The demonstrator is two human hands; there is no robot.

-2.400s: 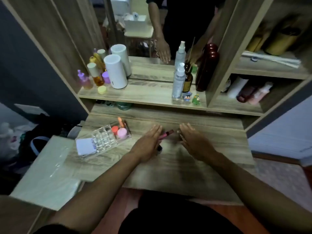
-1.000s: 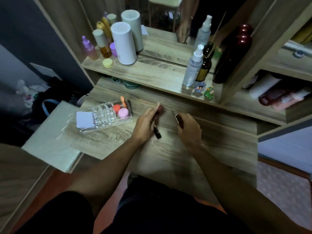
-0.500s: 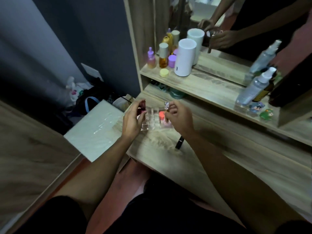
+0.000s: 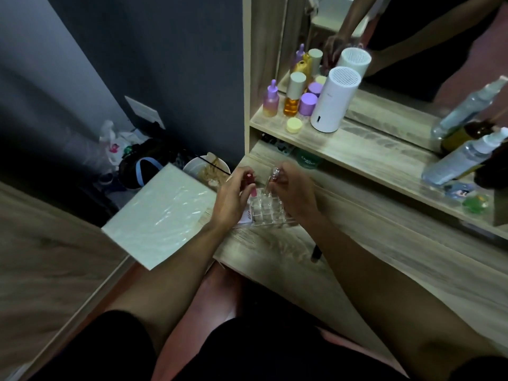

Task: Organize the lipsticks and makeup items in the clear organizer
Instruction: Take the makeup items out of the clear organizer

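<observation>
Organizer [image 4: 265, 213] between both hands — label writing unreadable, blurred.

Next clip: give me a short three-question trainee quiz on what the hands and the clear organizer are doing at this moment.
1. True or false: the left hand holds a dark red lipstick tube over the clear gridded plastic organizer.
2. What does the right hand hold? A) a clear-capped tube B) a yellow jar C) nothing
3. Where does the slim black stick lie?

Key: 1 true. 2 A. 3 On the wooden desk, beside the right forearm, outside the organizer.
</observation>
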